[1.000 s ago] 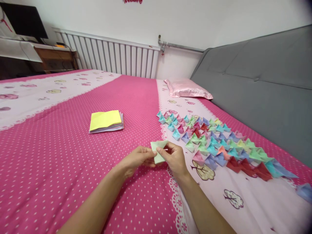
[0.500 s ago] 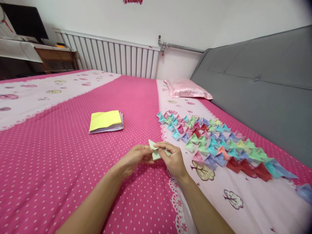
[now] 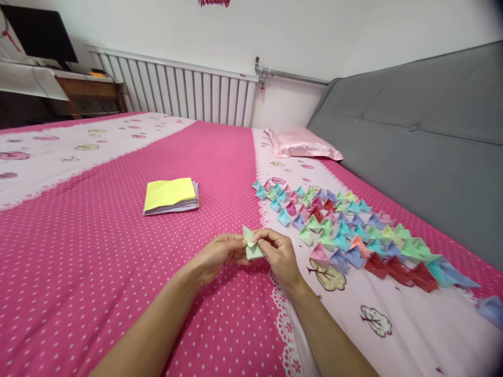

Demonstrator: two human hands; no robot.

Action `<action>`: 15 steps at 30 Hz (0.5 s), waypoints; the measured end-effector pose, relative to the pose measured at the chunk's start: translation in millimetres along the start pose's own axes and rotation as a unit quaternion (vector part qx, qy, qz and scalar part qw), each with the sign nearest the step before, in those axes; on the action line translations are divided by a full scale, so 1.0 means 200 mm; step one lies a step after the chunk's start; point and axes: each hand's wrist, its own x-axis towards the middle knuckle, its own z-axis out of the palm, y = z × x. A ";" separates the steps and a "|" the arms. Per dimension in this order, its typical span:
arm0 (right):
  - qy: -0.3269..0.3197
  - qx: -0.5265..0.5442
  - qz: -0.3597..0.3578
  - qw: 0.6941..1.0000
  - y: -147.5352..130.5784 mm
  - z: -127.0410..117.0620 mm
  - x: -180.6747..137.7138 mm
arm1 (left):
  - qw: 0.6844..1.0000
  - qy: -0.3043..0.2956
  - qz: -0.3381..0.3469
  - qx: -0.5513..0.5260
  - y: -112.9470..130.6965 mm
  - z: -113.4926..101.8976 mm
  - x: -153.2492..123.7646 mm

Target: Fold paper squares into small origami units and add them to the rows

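Note:
My left hand and my right hand meet just above the pink dotted bedsheet, and both pinch a small pale green folded paper. Its pointed corner sticks up between my fingertips. Right of my hands, several folded paper pieces in blue, green, pink and red lie in rows on the pale strip of the sheet. A stack of square paper sheets with a yellow one on top lies further out to the left.
A pink satin pillow lies at the far end of the bed. A grey padded headboard runs along the right. A white radiator lines the far wall, with a desk and dark monitor at far left.
The green paper has been folded smaller between my fingers, from a flatter open piece to a compact one with a raised point. My hands stayed in place.

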 end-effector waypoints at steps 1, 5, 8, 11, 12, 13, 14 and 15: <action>-0.001 0.001 0.000 1.000 0.00 0.00 0.00 | 1.000 0.000 0.000 0.002 0.00 0.00 0.00; 0.004 -0.021 -0.013 1.000 -0.02 -0.01 0.00 | 1.000 0.012 0.000 -0.003 0.02 0.01 -0.01; -0.010 -0.037 -0.033 0.999 -0.03 -0.02 0.00 | 1.000 0.018 -0.007 -0.010 0.03 0.02 -0.01; -0.004 -0.051 -0.048 0.998 -0.03 -0.01 0.00 | 1.000 0.011 0.010 0.009 0.04 0.03 -0.02; 0.001 -0.060 -0.053 0.997 -0.03 -0.01 0.00 | 0.999 0.003 0.026 0.026 0.04 0.03 -0.02; 0.005 -0.070 -0.059 0.996 -0.03 -0.01 0.00 | 0.998 -0.008 0.043 0.045 0.04 0.02 -0.02; 0.007 -0.078 -0.063 0.995 -0.02 -0.01 0.00 | 0.997 -0.017 0.053 0.057 0.04 0.02 -0.02; 0.009 -0.085 -0.067 0.994 -0.02 -0.01 0.00 | 0.996 -0.025 0.061 0.068 0.03 0.02 -0.01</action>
